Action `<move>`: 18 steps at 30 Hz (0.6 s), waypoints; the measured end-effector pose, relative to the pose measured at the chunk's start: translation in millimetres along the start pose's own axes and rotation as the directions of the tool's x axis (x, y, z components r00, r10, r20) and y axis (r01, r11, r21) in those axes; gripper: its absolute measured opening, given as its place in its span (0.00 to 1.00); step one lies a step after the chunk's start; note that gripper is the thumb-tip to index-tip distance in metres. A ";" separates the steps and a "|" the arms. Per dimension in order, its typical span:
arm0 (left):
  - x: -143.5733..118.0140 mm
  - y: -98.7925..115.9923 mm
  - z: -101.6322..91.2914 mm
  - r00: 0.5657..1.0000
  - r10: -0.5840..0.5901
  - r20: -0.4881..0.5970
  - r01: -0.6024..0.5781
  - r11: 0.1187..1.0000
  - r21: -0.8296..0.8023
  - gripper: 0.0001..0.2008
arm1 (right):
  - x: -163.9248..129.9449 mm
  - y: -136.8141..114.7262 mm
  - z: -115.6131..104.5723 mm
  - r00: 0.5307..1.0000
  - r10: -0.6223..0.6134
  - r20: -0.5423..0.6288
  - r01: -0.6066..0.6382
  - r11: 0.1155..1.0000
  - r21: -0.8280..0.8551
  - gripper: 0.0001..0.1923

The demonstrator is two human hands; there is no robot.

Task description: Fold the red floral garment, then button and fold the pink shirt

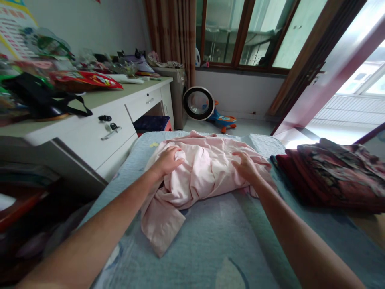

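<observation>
A crumpled pale pink cloth (201, 172) lies in loose folds across the far part of the bed, one flap of it hanging toward me at the left. Whether it is a garment or a sheet I cannot tell. My left hand (168, 160) rests on its left side, thumb and fingers apart. On the right side of the cloth is my right hand (245, 166), also with thumb and fingers spread. Neither hand visibly grips a fold.
Blue patterned bedding (210, 241) spreads beneath the cloth. A stack of folded dark red floral fabric (339, 172) sits at the right. Along the left runs a cluttered white desk (105, 124). Beyond the bed are a washing machine with its round door (198, 103) open and a blue ride-on toy (222, 119).
</observation>
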State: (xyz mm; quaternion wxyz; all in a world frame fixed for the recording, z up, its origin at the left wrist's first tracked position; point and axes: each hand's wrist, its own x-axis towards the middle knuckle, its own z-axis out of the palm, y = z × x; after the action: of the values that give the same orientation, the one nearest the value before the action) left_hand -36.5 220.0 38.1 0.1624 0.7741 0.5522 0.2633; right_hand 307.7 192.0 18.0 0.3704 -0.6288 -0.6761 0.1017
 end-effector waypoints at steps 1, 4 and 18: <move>-16.5 5.0 -2.5 0.998 -0.004 -0.057 0.004 1.000 -0.006 0.27 | -13.6 -3.7 -4.4 1.000 -0.016 0.002 0.016 0.999 -0.029 0.14; -65.5 17.2 -9.7 0.989 -0.135 -0.058 0.127 0.984 -0.122 0.34 | -50.4 -15.8 -19.1 0.994 0.089 0.066 -0.082 0.990 -0.113 0.07; -129.9 39.1 6.2 0.990 -0.082 0.111 0.110 0.957 -0.268 0.16 | -114.4 -41.7 17.2 0.868 0.450 0.210 -0.453 0.544 0.706 0.23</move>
State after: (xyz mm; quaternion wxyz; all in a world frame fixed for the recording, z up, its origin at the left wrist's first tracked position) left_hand -35.4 84.9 24.6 0.3074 0.7286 0.5389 0.2902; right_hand 257.1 83.8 -11.7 0.5512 -0.5768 -0.3922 0.4578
